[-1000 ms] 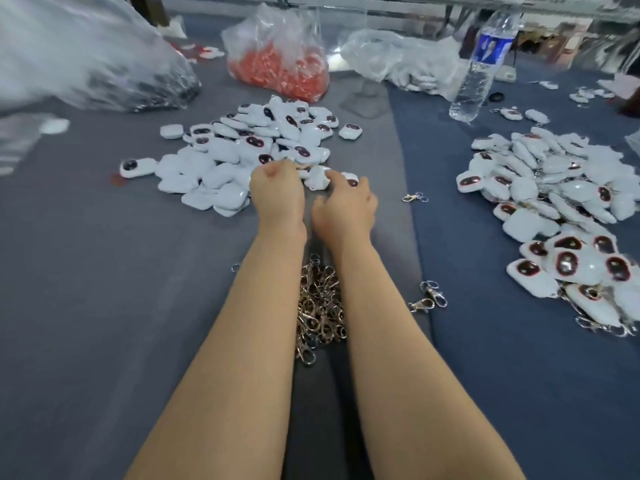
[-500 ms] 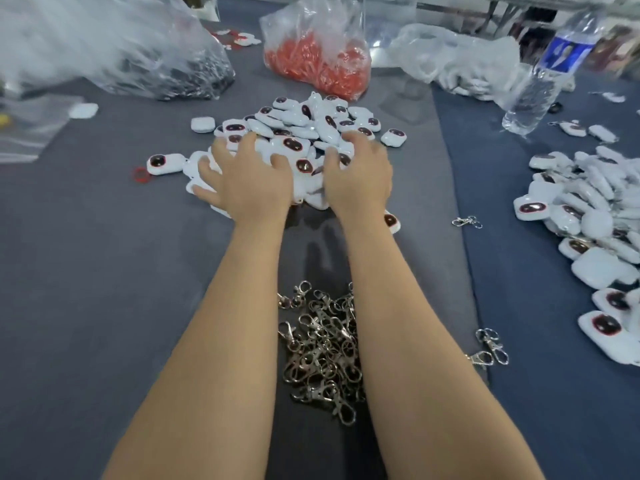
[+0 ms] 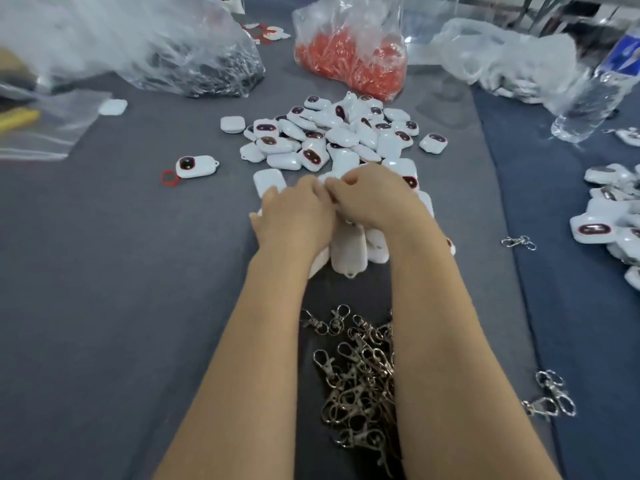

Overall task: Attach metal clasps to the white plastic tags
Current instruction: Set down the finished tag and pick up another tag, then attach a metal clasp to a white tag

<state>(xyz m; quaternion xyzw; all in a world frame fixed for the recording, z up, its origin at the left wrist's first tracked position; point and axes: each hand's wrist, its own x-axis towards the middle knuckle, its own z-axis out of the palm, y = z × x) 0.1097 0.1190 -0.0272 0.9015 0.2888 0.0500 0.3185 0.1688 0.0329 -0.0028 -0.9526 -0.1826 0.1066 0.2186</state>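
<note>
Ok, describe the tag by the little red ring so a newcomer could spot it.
Find the heap of white tags in front of the bag of red parts. Left of the heap, one tag lies alone. Unlike the plain white strays nearby, it shows a dark oval, with a red ring at its left end.

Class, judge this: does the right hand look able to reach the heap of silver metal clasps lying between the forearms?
Probably yes. The heap of silver metal clasps lies uncovered, nearer the body than the right hand, which only needs drawing back off the white plastic tags.
</note>
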